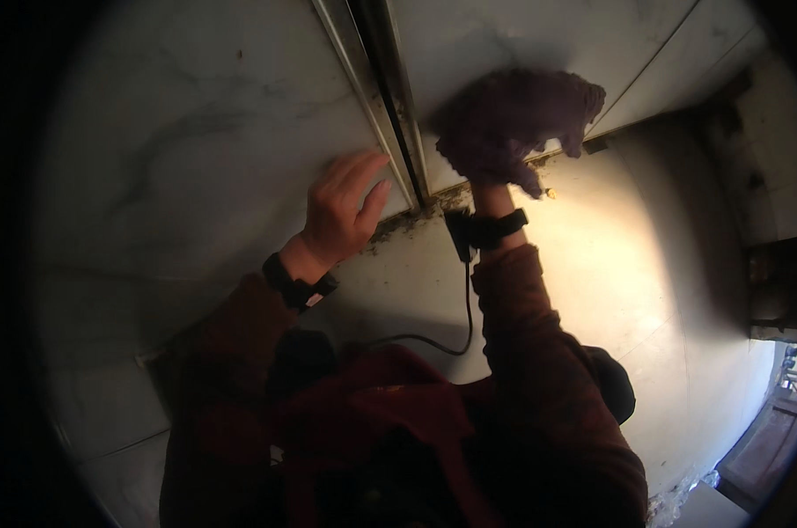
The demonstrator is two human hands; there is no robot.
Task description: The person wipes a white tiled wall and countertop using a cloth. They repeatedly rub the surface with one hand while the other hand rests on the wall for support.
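Observation:
My right hand (488, 188) is almost wholly hidden behind a bunched purple cloth (521, 114), which it presses against a pale marble-patterned panel (548, 40). Loose edges of the cloth hang near the base of the panel. My left hand (338, 207) is bare and holds nothing, its fingers stretched out and the thumb apart. It is close to a metal strip (376, 119) edging the left panel (205, 132); whether the fingertips touch it I cannot tell. A dark gap runs between this strip and a second one.
Dark grime (389, 224) lines the foot of the panels. A black cable (433, 343) curves from the band (499, 231) on my right wrist. Light falls on the pale floor (618, 255) to the right. A brown panelled piece (768, 440) stands at the lower right.

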